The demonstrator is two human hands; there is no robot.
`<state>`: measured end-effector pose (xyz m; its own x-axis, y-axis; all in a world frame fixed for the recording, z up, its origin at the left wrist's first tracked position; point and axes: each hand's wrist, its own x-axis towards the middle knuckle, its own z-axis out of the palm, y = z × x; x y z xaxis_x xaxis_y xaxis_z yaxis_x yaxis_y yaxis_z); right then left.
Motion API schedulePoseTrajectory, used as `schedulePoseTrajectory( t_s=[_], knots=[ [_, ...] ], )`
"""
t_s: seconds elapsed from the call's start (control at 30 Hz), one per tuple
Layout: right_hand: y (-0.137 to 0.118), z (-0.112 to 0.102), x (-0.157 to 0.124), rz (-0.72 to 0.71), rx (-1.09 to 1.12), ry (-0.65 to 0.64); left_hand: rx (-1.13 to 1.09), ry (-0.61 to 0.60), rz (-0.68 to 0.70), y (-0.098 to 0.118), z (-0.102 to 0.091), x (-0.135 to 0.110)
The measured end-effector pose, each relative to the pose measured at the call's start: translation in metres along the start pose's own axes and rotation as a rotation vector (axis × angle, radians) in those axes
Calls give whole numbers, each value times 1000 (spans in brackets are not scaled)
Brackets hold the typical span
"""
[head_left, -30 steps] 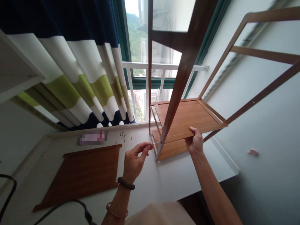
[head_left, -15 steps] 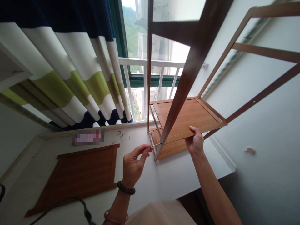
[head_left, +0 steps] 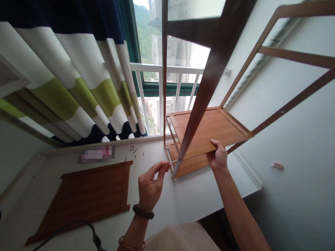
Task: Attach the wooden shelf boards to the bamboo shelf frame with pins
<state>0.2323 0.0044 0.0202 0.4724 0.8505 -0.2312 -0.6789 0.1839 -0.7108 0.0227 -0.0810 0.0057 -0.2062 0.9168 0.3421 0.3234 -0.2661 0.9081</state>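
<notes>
A wooden shelf rack [head_left: 195,120] stands upright, with an upper shelf board [head_left: 209,127] and a lower board [head_left: 193,167] between its posts. Pinched in the fingertips of my left hand [head_left: 150,183] is a thin metal hex key [head_left: 173,161], whose tip meets the near post at the shelf's corner. My right hand [head_left: 218,157] grips the front edge of the upper board, thumb on top and the other fingers underneath, partly hidden.
A loose wooden board [head_left: 89,198] lies on the white surface [head_left: 183,205] at left. Several screws [head_left: 134,150] are scattered behind it, beside a blurred package [head_left: 96,154]. A striped curtain [head_left: 75,94] and a railed window are at the back; a wall [head_left: 300,132] rises at right.
The view has shifted slightly. My left wrist has turned a little, while the hex key's tip stays at the post. My right hand keeps its hold on the board.
</notes>
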Motion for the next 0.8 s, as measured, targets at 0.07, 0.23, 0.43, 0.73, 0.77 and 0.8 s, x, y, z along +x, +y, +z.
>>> schedulePoseTrajectory(
  t_s=[0.07, 0.23, 0.43, 0.73, 0.77, 0.8],
  knots=[
    [0, 0, 1, -7, -4, -5, 82, -20, 93, 2, -2, 2],
    [-1, -2, 3, -7, -20, -20, 155, -120, 311, 6, -10, 11],
    [0, -2, 2, -6, -5, -28, -147, -87, -35, -4, -2, 17],
    [1, 0, -2, -57, 26, -32, -227, -214, -345, 0, -9, 15],
    [1, 0, -2, -67, 23, -33, -209, -209, -373, 2, -10, 14],
    [1, 0, -2, -75, 17, -33, -201, -198, -387, 4, -11, 12]
  ],
)
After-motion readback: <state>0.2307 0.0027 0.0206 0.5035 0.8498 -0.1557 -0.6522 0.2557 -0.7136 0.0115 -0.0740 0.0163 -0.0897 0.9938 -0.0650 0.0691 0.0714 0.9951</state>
